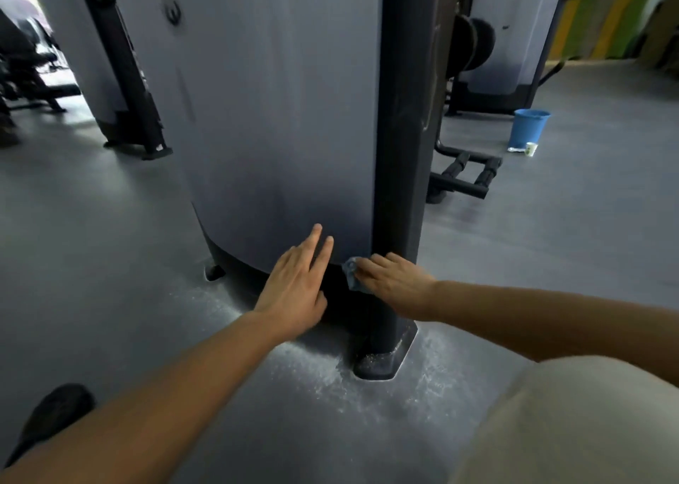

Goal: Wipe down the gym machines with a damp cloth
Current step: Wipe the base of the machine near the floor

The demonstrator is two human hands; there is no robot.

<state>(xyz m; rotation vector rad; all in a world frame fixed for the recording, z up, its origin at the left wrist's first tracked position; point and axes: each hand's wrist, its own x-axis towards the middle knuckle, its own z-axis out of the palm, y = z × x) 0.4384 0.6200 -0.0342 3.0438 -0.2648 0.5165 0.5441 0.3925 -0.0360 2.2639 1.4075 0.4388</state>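
1. R hand (393, 285): laid flat over the blue cloth (352, 276), fingers near straight, pressing rather than clenching; no curl round it visible.
2. Cloth: bunched under those fingertips w/ a corner poking out to the L, low on the dark post (402, 116), right where the bottom edge of the grey shroud (275, 116) meets it.
3. L hand (295, 281): released, fingers straight, resting on the shroud's lower edge just beside the cloth. Holding nothing; prob. bracing.
4. Key relation: post's long axis vertical. Above the cloth, a long run of post; below, only a short stretch down to the foot plate (385, 362). Cloth on the post's L/front face, R forearm reaching in from the R.
5. Judged step: wiping the post's bottom end. Next likely down to the plate or up along the axis. R hand on the cloth, so no handover needed; L nearer the shroud if that panel comes next.
6. Risk: white grit on the floor (110, 244) round the plate, easy to pick up w/ a damp cloth & smear.
7. Blue bucket (529, 127) & small cup (530, 149): well apart, back R; presumably for rinsing.
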